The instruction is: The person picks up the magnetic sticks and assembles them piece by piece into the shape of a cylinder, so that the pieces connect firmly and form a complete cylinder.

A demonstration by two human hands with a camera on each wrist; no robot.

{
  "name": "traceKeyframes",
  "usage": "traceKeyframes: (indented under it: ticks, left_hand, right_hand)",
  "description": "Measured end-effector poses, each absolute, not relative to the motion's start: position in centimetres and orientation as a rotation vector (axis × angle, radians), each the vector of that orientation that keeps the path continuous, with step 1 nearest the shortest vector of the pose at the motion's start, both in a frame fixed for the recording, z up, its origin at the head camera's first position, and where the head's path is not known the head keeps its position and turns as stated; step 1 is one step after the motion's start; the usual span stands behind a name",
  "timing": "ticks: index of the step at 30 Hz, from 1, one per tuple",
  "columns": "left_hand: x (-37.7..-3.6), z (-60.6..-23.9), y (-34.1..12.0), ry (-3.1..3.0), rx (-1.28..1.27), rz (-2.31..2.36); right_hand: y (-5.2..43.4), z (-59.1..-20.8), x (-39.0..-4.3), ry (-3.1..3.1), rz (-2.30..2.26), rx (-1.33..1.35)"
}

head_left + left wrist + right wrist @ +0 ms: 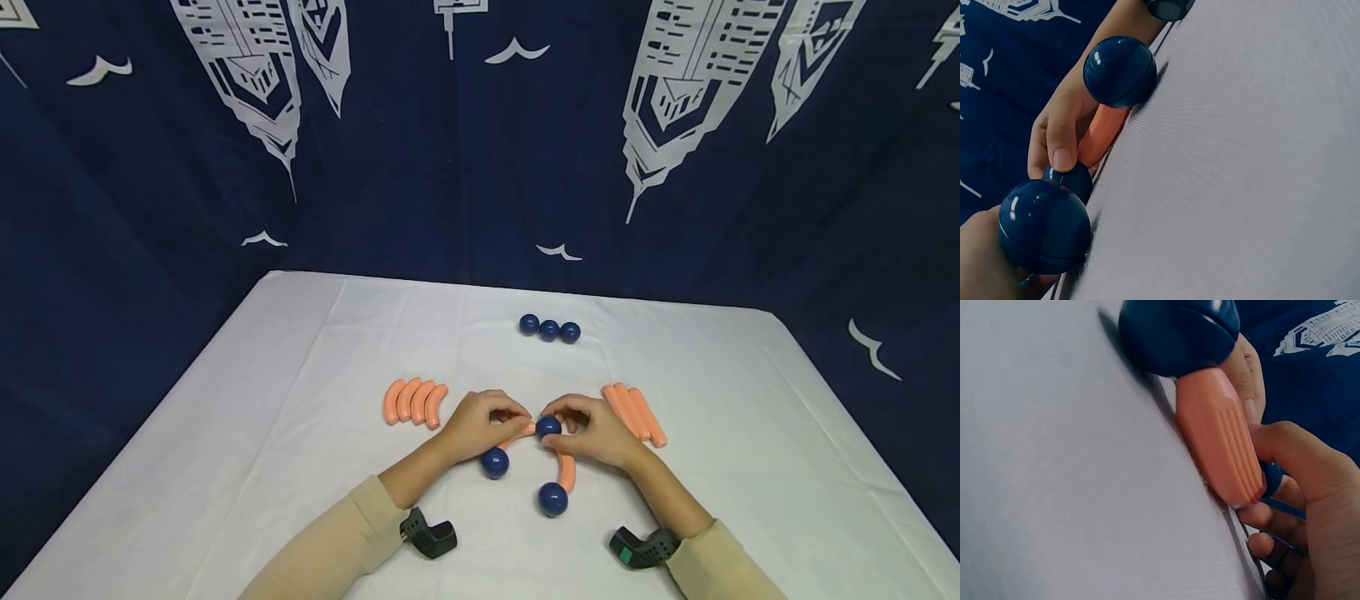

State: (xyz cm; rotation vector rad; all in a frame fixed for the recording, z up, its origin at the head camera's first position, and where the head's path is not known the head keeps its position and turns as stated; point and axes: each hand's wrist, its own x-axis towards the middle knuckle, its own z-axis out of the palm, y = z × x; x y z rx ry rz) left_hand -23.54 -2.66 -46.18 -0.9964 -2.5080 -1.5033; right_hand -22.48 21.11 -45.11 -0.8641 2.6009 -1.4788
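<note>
My right hand (pixel 600 432) grips a navy ball (pixel 548 428) between thumb and fingers. Beside it, my left hand (pixel 486 422) pinches a curved orange stick (pixel 522 432) whose end meets that ball. At the stick's other end sits a second navy ball (pixel 495 462). Another curved orange stick (pixel 567 473) runs from under my right hand to a third ball (pixel 552 499); in the right wrist view this stick (pixel 1219 437) has grooves along its side. The left wrist view shows my right thumb on the gripped ball (pixel 1072 180), largely hidden behind the nearer ball (pixel 1044 226).
Several curved orange sticks (pixel 416 402) lie in a row at left. Straight orange sticks (pixel 635 413) lie side by side at right, close to my right hand. Three navy balls (pixel 550 331) stand together farther back on the white-covered table (pixel 337 350). A dark patterned curtain (pixel 465 167) hangs behind.
</note>
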Motion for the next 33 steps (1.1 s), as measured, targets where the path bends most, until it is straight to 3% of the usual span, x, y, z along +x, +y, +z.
traceKeyframes:
  ticks: [20, 33]
  left_hand:
    - [-23.64, -45.98, -2.35, -2.289, -0.36, -1.484]
    - [-23.42, -45.96, -2.48, -2.401, -0.576, -1.383]
  right_hand:
    - [21.09, -45.37, -22.96, 2.966, -1.44, -0.54]
    - [21.05, -45.43, -23.12, 3.063, -1.388, -0.321]
